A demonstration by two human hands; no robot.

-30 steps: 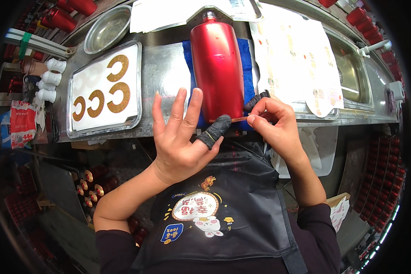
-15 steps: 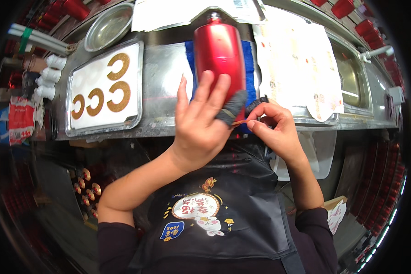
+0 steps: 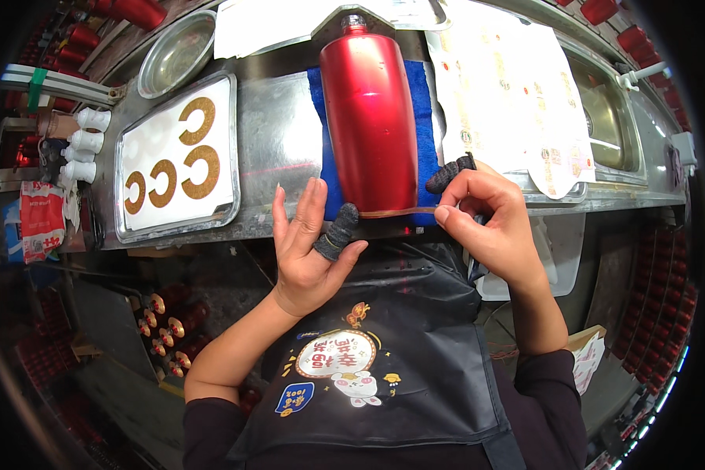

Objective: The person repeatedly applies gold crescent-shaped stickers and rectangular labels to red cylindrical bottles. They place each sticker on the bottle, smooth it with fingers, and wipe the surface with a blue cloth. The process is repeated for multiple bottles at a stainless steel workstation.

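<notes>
The glossy red metal bottle (image 3: pixel 368 117) lies on a blue cloth (image 3: pixel 424 117) just beyond both hands. The right hand (image 3: pixel 486 223) pinches a thin gold strip (image 3: pixel 403 211) at its base; the left hand (image 3: pixel 309 251) is spread, grasping nothing. The bottle looks rigid, slick and prone to rolling, best steadied across its broad body.

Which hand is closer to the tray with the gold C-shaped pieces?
Left. The left hand is open at the counter's front edge, just right of the tray. The right hand is farther, beyond the red bottle, pinching at its lower right edge.
</notes>
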